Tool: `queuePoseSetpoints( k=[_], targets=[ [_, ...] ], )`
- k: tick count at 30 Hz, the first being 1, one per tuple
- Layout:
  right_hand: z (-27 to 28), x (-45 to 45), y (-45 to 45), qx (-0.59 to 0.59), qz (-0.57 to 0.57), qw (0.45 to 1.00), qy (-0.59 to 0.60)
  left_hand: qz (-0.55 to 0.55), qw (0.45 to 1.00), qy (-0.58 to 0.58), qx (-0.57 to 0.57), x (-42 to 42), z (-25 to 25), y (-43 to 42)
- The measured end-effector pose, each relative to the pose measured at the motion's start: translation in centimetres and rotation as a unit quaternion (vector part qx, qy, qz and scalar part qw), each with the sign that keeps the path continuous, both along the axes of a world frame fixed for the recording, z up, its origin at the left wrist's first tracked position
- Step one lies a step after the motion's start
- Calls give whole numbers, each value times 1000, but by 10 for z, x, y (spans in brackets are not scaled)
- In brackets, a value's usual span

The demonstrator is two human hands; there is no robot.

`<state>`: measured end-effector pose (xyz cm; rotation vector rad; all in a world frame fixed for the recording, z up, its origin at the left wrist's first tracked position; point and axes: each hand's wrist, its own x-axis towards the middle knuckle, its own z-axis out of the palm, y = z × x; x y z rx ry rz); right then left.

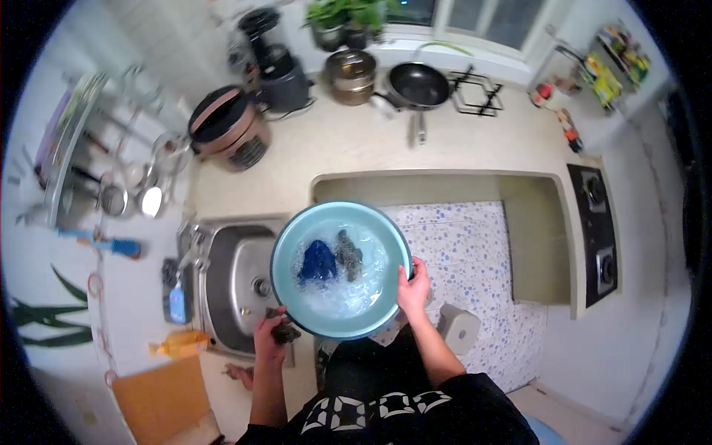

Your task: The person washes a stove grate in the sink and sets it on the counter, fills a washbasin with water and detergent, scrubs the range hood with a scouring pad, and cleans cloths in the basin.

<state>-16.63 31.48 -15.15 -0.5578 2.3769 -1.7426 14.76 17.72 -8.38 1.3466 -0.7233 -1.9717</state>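
A round turquoise basin [397, 259] is held up in front of my body, between the sink and the open floor. In its soapy water lie a dark blue cloth [318, 261] and a grey, fuzzy-looking cloth [348, 256]. My right hand [414, 289] grips the basin's right rim, thumb on top. At the lower left rim, my left hand [268, 337] is closed at the basin's edge. A dark, crumpled piece [285, 332], perhaps cloth, is at its fingers; how it is held cannot be made out.
To the left is a steel sink [230, 282] with a faucet [194, 248] and a blue bottle [177, 302]. A rice cooker [231, 130], blender [282, 81] and frying pan [417, 85] stand on the back counter. A white stool [457, 330] is on the floor at right.
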Motion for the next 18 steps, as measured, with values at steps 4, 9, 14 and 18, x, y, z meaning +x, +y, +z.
queuePoseSetpoints(
  k=[4,9,14,18],
  targets=[
    [13,-94,46,3,-59,998,-20,-80,995,-25,-50,-117,14,8],
    [34,-213,103,10,-153,988,14,-149,988,-4,-41,-268,9,17],
    [36,-318,158,23,-242,970,18,-239,969,15,-65,-420,13,30],
    [39,-391,192,25,-316,948,16,-316,946,26,-64,-536,17,35]
  ],
)
